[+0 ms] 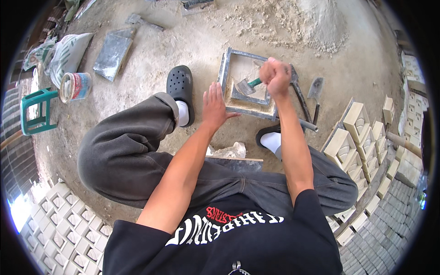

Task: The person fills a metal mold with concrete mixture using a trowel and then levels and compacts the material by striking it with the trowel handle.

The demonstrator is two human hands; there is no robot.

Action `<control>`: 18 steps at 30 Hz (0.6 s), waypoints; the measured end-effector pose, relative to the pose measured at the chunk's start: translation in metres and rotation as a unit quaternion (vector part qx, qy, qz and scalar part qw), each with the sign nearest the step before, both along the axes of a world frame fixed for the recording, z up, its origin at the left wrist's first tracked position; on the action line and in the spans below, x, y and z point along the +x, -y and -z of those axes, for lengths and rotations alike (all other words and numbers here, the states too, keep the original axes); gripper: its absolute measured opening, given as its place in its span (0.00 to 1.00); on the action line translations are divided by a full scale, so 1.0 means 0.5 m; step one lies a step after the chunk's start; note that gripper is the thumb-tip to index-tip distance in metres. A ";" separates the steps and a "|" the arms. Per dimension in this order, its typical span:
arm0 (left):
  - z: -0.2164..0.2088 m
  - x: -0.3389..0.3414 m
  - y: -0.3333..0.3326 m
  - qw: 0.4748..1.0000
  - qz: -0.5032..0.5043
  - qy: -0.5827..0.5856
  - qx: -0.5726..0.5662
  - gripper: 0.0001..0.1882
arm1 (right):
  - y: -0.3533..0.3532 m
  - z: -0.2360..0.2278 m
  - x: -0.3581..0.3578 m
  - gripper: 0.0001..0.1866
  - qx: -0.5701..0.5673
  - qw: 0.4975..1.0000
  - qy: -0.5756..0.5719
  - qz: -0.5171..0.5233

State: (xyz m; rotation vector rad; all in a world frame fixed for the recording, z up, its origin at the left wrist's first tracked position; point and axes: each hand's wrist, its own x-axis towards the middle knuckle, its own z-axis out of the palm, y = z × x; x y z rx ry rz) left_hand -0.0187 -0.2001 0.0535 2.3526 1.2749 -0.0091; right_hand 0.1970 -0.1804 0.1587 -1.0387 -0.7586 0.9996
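A square metal mould frame (252,111) lies on the ground between my feet, with pale sandy mix (241,68) inside it. My right hand (276,77) is closed around the green handle of a scraper (245,87). The scraper's flat blade is over the mix inside the frame; whether it presses into the mix, I cannot tell. My left hand (214,105) is open along the frame's near left side, fingers stretched forward and thumb out toward the near edge.
A black-handled tool (300,94) and a trowel (316,89) lie right of the frame. Loose powder (321,27) is heaped beyond. Stacked cast blocks (341,149) stand at right, more blocks (68,224) at lower left. A bucket (79,87), green stool (40,110) and sack (71,55) are at left.
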 end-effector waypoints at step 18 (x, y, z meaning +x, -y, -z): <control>0.002 -0.011 -0.038 0.987 0.042 0.035 -0.151 0.70 | -0.050 -0.055 -0.041 0.24 -0.023 0.985 0.002 0.170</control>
